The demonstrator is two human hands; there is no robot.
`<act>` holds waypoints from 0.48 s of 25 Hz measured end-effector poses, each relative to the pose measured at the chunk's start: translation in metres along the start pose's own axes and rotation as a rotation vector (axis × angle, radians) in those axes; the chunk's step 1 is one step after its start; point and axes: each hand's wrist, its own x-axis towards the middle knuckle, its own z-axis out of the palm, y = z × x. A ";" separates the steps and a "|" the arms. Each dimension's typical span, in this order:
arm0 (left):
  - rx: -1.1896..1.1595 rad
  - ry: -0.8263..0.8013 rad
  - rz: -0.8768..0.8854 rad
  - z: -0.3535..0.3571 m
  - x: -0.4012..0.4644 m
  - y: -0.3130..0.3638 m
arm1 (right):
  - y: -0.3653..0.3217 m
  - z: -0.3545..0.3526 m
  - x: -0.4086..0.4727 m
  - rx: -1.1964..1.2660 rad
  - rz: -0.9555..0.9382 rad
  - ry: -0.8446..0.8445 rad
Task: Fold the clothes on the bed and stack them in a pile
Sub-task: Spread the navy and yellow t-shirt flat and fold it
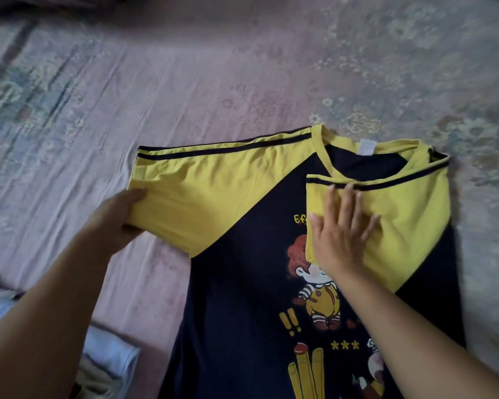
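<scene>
A navy T-shirt [242, 298] with yellow sleeves and a cartoon print lies face up on the bed. Its right yellow sleeve [401, 220] is folded inward over the chest. My right hand [340, 234] presses flat on that folded sleeve, fingers straight and spread. The left yellow sleeve [208, 191] stretches out to the left. My left hand [118, 217] grips that sleeve's cuff end, thumb on top and fingers under the fabric.
The bed sheet [156, 82] is pinkish with a faded floral pattern and covers the whole view. Light blue and beige clothes [110, 361] lie bunched at the lower left, beside my left forearm.
</scene>
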 end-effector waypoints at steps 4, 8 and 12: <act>-0.069 -0.297 0.291 0.054 -0.057 0.015 | -0.006 -0.025 0.002 0.358 -0.025 0.025; 0.331 -0.529 0.485 0.168 -0.111 -0.014 | 0.004 -0.091 0.038 1.380 0.300 -0.232; 0.785 -0.676 0.486 0.251 -0.135 -0.091 | 0.027 -0.096 0.051 1.317 0.523 -0.421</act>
